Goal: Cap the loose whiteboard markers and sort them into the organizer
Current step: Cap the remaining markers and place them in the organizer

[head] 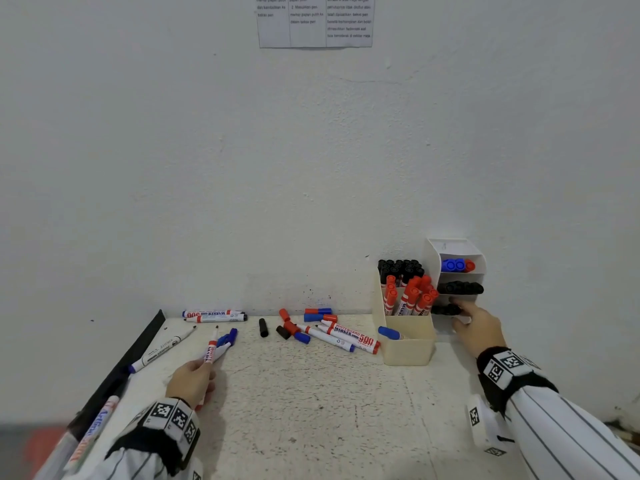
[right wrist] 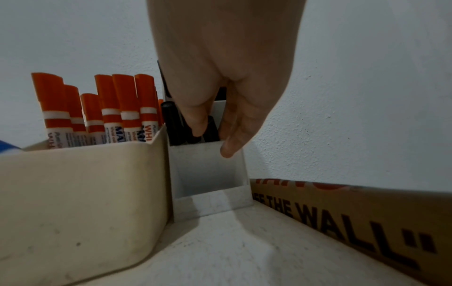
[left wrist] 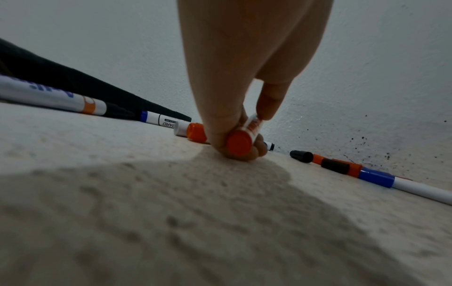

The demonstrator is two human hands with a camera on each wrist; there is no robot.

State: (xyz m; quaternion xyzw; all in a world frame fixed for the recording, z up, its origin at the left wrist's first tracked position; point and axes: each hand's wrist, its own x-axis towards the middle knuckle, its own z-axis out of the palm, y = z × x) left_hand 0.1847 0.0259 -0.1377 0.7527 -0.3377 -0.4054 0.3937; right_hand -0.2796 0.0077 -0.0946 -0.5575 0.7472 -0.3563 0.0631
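My left hand [head: 194, 375] grips an uncapped red whiteboard marker [head: 210, 349] low over the table, tip pointing away; in the left wrist view its fingers [left wrist: 220, 123] curl round the marker's red end [left wrist: 239, 143]. My right hand [head: 476, 325] reaches into the lowest tier of the white tiered organizer [head: 452, 245], and its straight fingers [right wrist: 195, 120] touch the black markers [right wrist: 175, 125] standing there. Beside it a beige box [head: 408, 348] holds red markers [head: 412, 297] and black ones. Loose uncapped markers [head: 337, 339] and caps [head: 264, 328] lie along the wall.
A black strip [head: 138, 351] borders the table's left edge, with more markers [head: 162, 348] beside it. Another big marker [head: 93, 431] lies at the near left. A printed cardboard box [right wrist: 354, 212] stands right of the organizer. A paper sheet [head: 315, 20] hangs on the wall.
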